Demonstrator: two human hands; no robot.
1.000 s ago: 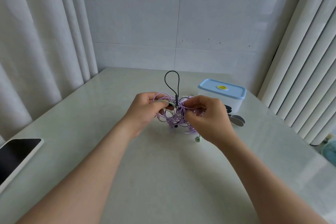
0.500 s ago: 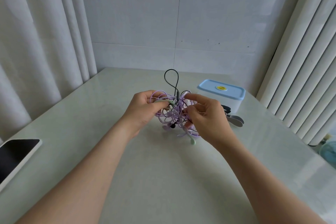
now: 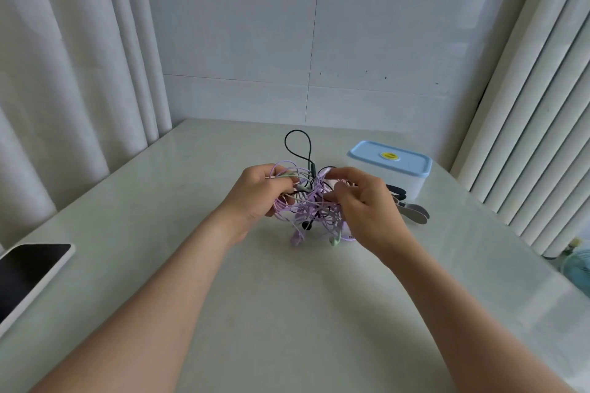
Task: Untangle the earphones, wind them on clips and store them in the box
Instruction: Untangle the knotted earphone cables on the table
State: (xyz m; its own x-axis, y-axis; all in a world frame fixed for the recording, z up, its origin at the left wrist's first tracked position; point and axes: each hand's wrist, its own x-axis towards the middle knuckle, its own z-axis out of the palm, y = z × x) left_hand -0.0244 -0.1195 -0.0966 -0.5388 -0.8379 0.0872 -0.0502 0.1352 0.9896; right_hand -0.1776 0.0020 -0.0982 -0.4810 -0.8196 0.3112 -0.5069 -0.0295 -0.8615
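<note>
A tangled bundle of earphones [image 3: 308, 206], mostly purple cord with some green and black, hangs just above the table between my two hands. My left hand [image 3: 255, 196] grips its left side with curled fingers. My right hand [image 3: 367, 204] pinches cords on its right side. A black cord loop [image 3: 298, 145] sticks up from the bundle. Earbuds dangle below: a purple one [image 3: 296, 238], a black one [image 3: 307, 225] and a green one [image 3: 334, 241]. The box [image 3: 391, 169], white with a blue lid shut, stands behind my right hand. Dark winding clips [image 3: 412, 209] lie beside it.
A phone [image 3: 28, 274] with a dark screen lies at the table's left edge. White curtains hang on both sides and a tiled wall stands behind the pale table [image 3: 287, 313]. A light blue object [image 3: 578, 268] shows past the table's right edge.
Both hands have lifted the bundle slightly and spread it. My right hand's fingers shifted higher on the cords, and more earbuds now dangle below.
</note>
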